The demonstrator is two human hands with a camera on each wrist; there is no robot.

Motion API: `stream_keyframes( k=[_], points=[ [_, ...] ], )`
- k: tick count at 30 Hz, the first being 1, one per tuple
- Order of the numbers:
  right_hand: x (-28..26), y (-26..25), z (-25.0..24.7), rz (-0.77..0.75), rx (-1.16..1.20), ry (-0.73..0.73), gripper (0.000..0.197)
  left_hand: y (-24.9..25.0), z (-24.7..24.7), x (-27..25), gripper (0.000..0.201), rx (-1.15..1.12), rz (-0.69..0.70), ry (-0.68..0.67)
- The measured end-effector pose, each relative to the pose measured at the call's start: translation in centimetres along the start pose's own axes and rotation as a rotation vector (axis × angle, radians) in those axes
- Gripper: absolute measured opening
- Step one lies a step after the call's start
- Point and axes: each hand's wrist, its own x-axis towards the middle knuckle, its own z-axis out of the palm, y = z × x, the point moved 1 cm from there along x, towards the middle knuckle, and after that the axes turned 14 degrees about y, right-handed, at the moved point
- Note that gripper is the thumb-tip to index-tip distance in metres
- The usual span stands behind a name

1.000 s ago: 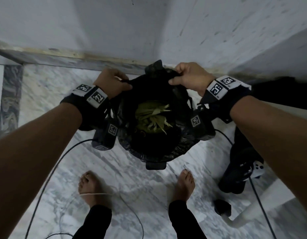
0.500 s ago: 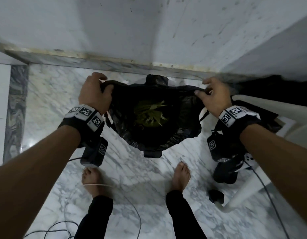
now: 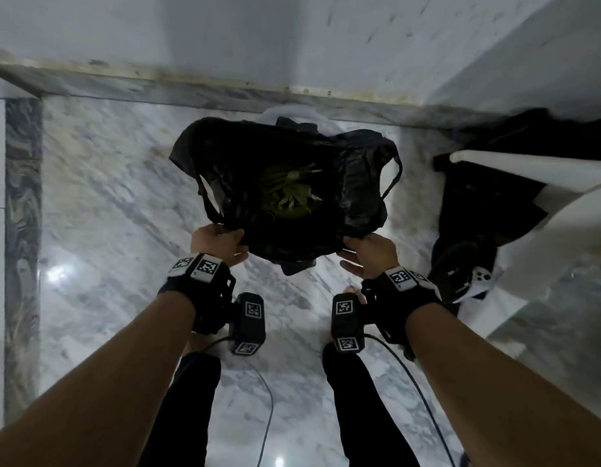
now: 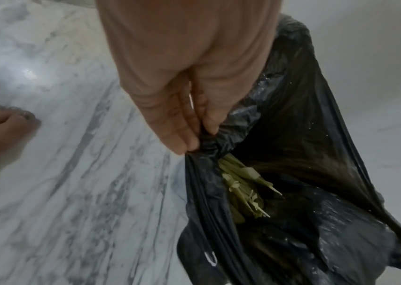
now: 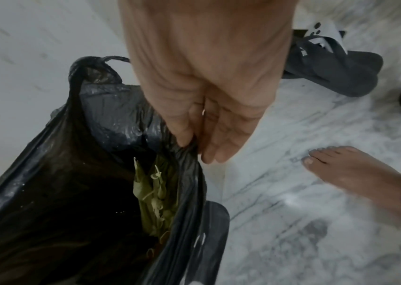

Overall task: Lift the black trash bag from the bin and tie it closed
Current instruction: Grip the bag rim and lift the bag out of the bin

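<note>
The black trash bag (image 3: 356,183) hangs open over the marble floor, with green leaves (image 3: 292,193) inside. My left hand (image 3: 218,244) pinches the near left part of the bag's rim (image 4: 209,142) between thumb and fingers. My right hand (image 3: 366,252) pinches the near right part of the rim (image 5: 189,146). The bag's two loop handles stick out at the far left and far right. A white bin (image 3: 289,112) shows only as a rim behind the bag, against the wall. A dark flap (image 3: 297,266) hangs under the bag's near edge.
The wall's marble skirting (image 3: 225,92) runs just behind the bag. At the right are a white plastic chair (image 3: 528,183), dark cloth (image 3: 474,210) and a white controller (image 3: 481,281). My bare feet (image 5: 355,173) stand close to the bag. Cables (image 3: 424,396) trail on the floor.
Both hands let go of the bag's far sides and took the near rim instead. The bag's mouth now spreads wide away from me.
</note>
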Motion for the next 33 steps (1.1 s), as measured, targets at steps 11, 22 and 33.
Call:
stream_keyframes(
  k=[11,22,33],
  points=[
    [-1.8,1.6,1.0,0.066,0.213,-0.187,0.023,-1.4,-0.8,0.2,0.041,-0.199,-0.106,-0.077],
    [-2.6,-0.4,-0.9,-0.028,0.068,-0.138,0.005,-0.6,-2.5,-1.2,0.019,-0.167,0.026,-0.175],
    [-2.0,-3.3,-1.9,-0.058,-0.075,-0.043,0.020,1.9,-3.2,0.1,0.023,-0.041,0.058,0.087]
  ],
)
